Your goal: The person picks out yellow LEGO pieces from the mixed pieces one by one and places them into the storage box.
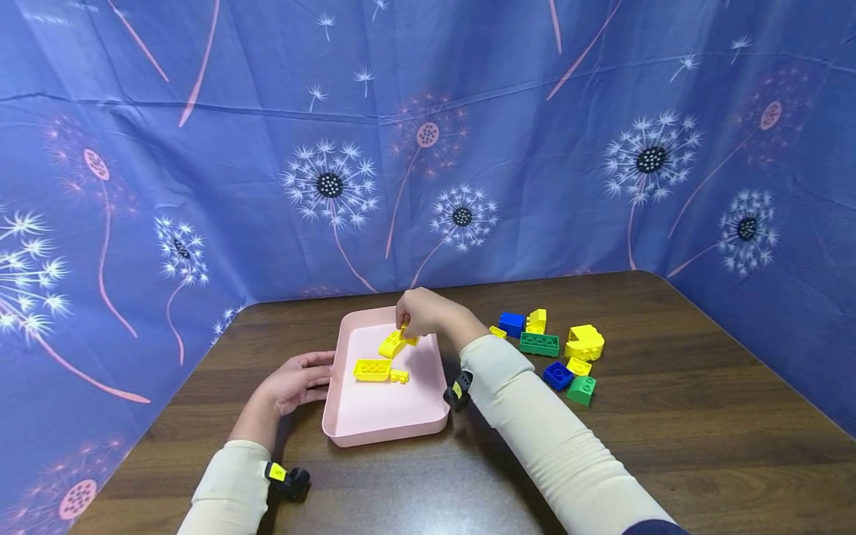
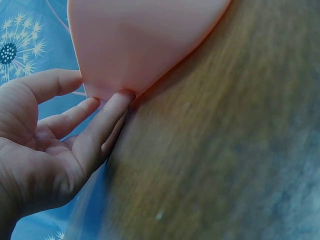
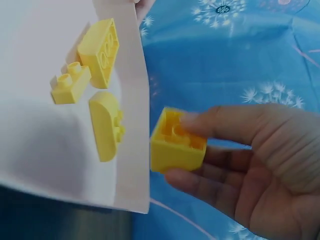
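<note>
My right hand (image 1: 431, 313) is over the far right part of a pink tray (image 1: 391, 431). Its thumb and fingers pinch a yellow toy brick (image 3: 177, 156), whose hollow underside shows in the right wrist view. Inside the tray lie a long yellow brick (image 1: 371, 370) with its hollow side showing, a small yellow brick (image 1: 399, 377) beside it, and a yellow brick with a rounded side (image 3: 103, 127). At the tray's left wall, my left hand (image 1: 299, 383) touches the outside with extended fingers, seen closely in the left wrist view.
Right of the tray, several loose bricks lie on the brown wooden table (image 1: 669, 371): a green brick (image 1: 539, 344), a blue brick (image 1: 558, 376), a sloped green brick (image 1: 582, 390) and a chunky yellow piece (image 1: 585, 343). A blue dandelion-print cloth (image 1: 535, 186) hangs behind the table.
</note>
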`<move>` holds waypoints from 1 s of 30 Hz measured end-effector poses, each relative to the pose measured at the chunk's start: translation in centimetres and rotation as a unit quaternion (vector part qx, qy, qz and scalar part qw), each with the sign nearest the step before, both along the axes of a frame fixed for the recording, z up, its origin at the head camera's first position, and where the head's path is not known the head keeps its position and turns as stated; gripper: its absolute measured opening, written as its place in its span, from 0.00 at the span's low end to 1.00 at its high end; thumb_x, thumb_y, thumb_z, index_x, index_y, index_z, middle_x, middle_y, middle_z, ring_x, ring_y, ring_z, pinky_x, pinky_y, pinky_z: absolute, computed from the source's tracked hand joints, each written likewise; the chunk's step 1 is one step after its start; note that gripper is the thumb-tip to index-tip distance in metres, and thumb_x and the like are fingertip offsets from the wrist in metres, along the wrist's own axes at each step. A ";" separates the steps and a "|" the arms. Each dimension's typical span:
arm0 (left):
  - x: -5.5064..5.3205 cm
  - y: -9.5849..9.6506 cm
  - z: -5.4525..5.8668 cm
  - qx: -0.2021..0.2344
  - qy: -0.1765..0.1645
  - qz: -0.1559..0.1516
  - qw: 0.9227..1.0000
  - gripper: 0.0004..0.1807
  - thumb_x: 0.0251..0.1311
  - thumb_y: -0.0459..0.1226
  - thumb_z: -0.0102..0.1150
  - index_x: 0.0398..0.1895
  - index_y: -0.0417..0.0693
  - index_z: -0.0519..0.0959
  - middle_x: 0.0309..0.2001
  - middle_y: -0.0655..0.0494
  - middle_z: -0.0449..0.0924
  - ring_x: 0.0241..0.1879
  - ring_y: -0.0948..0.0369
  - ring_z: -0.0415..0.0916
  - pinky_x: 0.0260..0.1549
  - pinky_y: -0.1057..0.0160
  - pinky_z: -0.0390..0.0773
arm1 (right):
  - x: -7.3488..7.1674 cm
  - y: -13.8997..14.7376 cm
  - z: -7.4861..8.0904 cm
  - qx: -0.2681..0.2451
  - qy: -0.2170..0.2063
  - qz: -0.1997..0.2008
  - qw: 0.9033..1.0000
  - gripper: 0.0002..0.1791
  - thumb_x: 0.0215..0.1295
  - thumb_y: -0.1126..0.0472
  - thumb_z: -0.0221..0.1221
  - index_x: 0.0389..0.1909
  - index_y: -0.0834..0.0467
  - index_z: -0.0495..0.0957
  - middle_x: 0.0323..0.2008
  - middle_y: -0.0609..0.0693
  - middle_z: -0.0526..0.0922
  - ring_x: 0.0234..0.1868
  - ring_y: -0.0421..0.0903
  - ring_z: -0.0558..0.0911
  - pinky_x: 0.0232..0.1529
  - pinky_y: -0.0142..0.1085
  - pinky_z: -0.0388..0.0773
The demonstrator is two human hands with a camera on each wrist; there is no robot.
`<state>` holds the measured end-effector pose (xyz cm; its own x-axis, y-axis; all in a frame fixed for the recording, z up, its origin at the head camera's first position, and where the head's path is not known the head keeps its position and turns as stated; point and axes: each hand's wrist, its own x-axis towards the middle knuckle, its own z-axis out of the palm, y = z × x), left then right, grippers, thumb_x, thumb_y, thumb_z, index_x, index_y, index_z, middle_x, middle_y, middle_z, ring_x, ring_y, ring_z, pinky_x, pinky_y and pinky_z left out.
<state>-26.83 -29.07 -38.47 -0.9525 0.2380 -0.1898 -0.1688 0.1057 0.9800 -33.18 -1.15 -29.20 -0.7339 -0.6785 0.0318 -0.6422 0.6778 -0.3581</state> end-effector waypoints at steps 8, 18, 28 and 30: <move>-0.1 0.1 0.0 -0.003 -0.001 0.004 1.000 0.33 0.67 0.31 0.51 0.72 0.29 0.53 0.53 0.44 0.77 0.47 0.58 0.79 0.47 0.54 0.80 | -1.0 -0.8 -1.3 0.026 0.014 -0.046 0.999 0.10 0.57 0.67 0.65 0.40 0.60 0.86 0.36 0.49 0.85 0.40 0.45 0.80 0.44 0.34 0.78; 0.0 0.2 0.0 -0.008 -0.009 0.010 1.000 0.33 0.67 0.31 0.52 0.72 0.30 0.54 0.54 0.43 0.77 0.48 0.57 0.79 0.49 0.52 0.79 | -1.1 -1.5 -3.2 0.067 -0.019 -0.095 0.993 0.12 0.59 0.74 0.60 0.43 0.61 0.85 0.38 0.50 0.83 0.41 0.46 0.78 0.51 0.36 0.77; -0.2 0.0 -0.1 -0.009 -0.008 0.014 1.000 0.33 0.67 0.31 0.52 0.71 0.30 0.55 0.56 0.42 0.76 0.47 0.58 0.79 0.48 0.53 0.80 | -1.2 -1.8 -3.4 0.157 -0.001 -0.087 0.984 0.03 0.59 0.68 0.63 0.32 0.58 0.83 0.27 0.48 0.77 0.34 0.46 0.72 0.35 0.29 0.71; -0.2 0.0 -0.1 -0.010 -0.010 0.018 1.000 0.33 0.66 0.31 0.53 0.71 0.30 0.55 0.56 0.42 0.76 0.47 0.58 0.79 0.48 0.53 0.80 | -1.1 -1.8 -3.4 0.168 -0.013 -0.090 0.982 0.03 0.60 0.67 0.62 0.33 0.58 0.83 0.27 0.49 0.76 0.33 0.46 0.72 0.31 0.29 0.70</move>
<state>-27.08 -29.09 -38.56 -0.9562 0.2000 -0.2136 -0.1929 0.1184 0.9741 -34.32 -2.97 -32.61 -0.8406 -0.5068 -0.1912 -0.4947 0.8621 -0.1098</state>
